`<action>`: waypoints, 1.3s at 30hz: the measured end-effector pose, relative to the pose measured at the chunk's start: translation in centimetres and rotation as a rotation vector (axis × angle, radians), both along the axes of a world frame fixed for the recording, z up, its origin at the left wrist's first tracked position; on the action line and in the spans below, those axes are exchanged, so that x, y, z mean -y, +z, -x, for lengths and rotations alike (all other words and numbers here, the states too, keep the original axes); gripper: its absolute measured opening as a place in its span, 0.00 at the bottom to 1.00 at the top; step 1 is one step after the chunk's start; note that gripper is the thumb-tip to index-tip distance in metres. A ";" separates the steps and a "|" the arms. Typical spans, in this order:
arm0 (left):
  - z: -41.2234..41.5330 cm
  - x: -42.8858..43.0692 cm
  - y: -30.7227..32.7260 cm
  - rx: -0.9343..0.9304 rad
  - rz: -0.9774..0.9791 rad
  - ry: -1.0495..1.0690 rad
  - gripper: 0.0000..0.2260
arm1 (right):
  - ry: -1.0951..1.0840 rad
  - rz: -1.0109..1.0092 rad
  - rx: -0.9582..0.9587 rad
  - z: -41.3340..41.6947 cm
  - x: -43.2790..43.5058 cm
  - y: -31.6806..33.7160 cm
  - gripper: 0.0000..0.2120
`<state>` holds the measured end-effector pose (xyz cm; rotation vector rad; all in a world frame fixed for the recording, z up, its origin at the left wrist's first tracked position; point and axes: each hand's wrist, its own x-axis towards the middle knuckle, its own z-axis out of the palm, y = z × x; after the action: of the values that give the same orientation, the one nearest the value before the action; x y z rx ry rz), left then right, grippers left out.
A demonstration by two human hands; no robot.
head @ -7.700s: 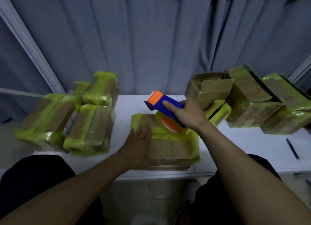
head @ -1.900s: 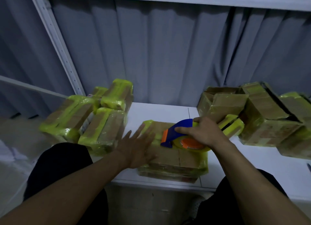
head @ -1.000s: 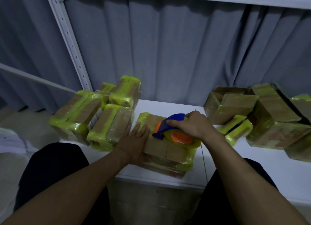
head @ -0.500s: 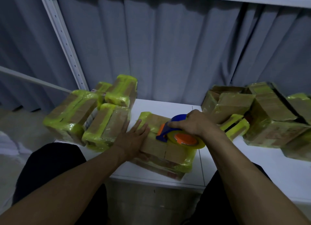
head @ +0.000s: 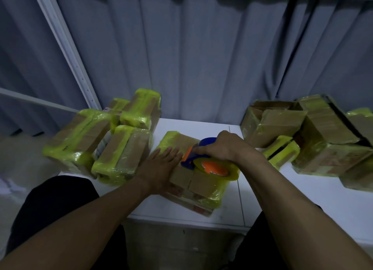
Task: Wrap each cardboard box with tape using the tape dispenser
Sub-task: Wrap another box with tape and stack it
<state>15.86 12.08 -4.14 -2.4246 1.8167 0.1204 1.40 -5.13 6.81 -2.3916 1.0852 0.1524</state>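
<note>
Well, starting at your left, the finished boxes [head: 121,154] sit in a cluster, skinned in glossy yellow-green tape. A pale label [head: 103,146] shows between two of them, too blurred to read.

Your left hand [head: 161,169] lies flat with straight fingers on the near-left part of the cardboard box [head: 193,181], which rests mid-surface close to the front edge. Judge it stiff at the corners and light enough to skid when tape tugs it. The taped ends will be slick, so press on bare cardboard where your palm is.

On the box's top sits the tape dispenser [head: 212,167], hard blue and orange plastic with a yellowish roll. Your right hand [head: 226,146] is curled round its handle from above, the proper place to take it. Its cutting edge isn't visible, so mind your left fingertips, which are just beside its nose.

Reddish print along the box's lower edge can't be made out.

Further right, a pile of boxes [head: 323,136] stands on the white surface [head: 333,207], no writing legible
</note>
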 end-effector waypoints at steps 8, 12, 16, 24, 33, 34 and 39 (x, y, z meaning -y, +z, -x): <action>-0.7 0.0 -0.6 -0.009 -0.018 0.008 0.58 | -0.003 -0.039 0.036 2.7 0.6 1.6 0.34; -0.6 0.3 -0.6 -0.017 -0.017 -0.008 0.60 | -0.015 -0.028 -0.020 3.9 1.0 2.2 0.31; -0.4 0.3 -0.4 0.007 -0.025 -0.017 0.54 | -0.029 -0.045 -0.001 3.7 0.8 1.8 0.29; -2.5 1.7 1.0 0.091 -0.161 0.059 0.53 | -0.054 -0.029 -0.006 0.2 -0.1 0.5 0.23; -1.6 3.0 -0.3 -0.137 -0.066 0.008 0.62 | -0.096 -0.093 0.044 -0.6 0.8 0.6 0.19; -1.6 3.0 -0.6 -0.133 -0.045 0.022 0.61 | -0.096 -0.090 0.044 -0.6 0.8 0.5 0.19; -1.4 3.2 -0.7 -0.145 -0.022 0.037 0.61 | -0.069 -0.086 0.028 0.0 0.5 0.7 0.21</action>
<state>17.24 8.86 -4.82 -2.4944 1.8167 0.3254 1.44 -5.63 7.55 -2.2699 1.1241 0.1382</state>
